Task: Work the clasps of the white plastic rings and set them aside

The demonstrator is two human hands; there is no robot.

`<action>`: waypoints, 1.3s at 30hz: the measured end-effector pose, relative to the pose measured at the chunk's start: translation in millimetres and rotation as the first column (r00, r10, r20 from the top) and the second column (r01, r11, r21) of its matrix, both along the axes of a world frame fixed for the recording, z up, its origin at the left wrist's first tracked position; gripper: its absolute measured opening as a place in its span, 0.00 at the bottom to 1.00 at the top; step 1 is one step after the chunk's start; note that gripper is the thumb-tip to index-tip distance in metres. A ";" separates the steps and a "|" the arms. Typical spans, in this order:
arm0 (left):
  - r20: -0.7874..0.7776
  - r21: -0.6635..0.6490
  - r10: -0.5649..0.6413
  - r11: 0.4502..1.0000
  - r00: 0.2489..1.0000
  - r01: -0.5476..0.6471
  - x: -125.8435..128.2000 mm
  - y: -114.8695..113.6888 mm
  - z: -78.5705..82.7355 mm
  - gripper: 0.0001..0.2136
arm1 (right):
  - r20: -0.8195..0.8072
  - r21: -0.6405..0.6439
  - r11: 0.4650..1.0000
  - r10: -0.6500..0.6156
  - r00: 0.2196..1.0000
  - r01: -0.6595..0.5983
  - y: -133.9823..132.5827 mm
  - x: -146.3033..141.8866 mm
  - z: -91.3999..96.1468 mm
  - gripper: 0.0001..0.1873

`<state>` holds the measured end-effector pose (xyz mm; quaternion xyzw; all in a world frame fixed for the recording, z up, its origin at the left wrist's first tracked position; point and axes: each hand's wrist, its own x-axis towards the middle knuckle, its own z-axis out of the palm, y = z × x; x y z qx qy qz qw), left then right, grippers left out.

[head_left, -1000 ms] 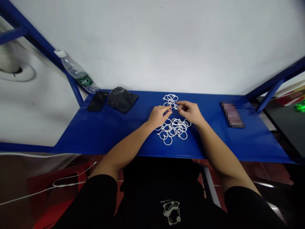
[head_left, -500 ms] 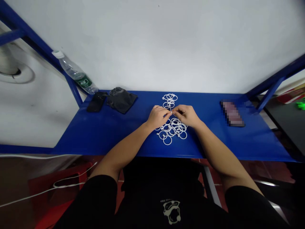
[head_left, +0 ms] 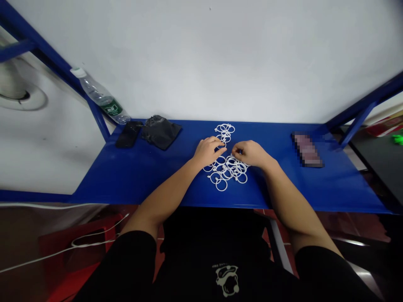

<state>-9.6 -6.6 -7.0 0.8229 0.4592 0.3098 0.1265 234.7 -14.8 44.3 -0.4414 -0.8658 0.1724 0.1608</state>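
White plastic rings with small round knobs lie in a loose, overlapping pile (head_left: 227,173) on the blue tabletop. Beyond it, near the wall, is a smaller cluster of the same white rings (head_left: 225,134). My left hand (head_left: 208,151) rests at the near edge of that cluster, thumb and forefinger apart, by its closest ring. At the back right of the larger pile, my right hand (head_left: 249,153) has its fingers curled and the tips pinched together. Whatever may be between those fingertips is too small to make out.
A dark drawstring pouch (head_left: 161,132) and a black phone (head_left: 129,134) lie at the back left. Against the wall leans a plastic bottle (head_left: 100,96). To the right lies a blurred-out phone-like object (head_left: 307,149). Blue frame bars (head_left: 359,121) flank the tabletop.
My hands were together, fingertips meeting over a small white piece between the two groups. Now they are apart: the left has opened, and the right has shifted slightly right and nearer the larger pile.
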 end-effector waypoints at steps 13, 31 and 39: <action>0.186 0.111 -0.053 0.993 0.981 0.033 0.3 0.6 0.8 0.02 | -0.289 0.097 0.984 -0.117 0.950 0.150 10.5 -5.3 -18.8 0.19; 0.130 0.077 -0.076 0.995 0.989 0.067 3.3 -11.3 7.4 0.09 | -0.374 0.049 0.998 -0.007 0.927 0.027 -3.9 -18.3 -11.6 0.15; 0.080 0.072 -0.068 0.995 0.994 0.062 1.1 -6.9 11.6 0.05 | -0.384 -0.012 0.999 -0.048 0.922 0.047 11.6 -6.3 -23.3 0.15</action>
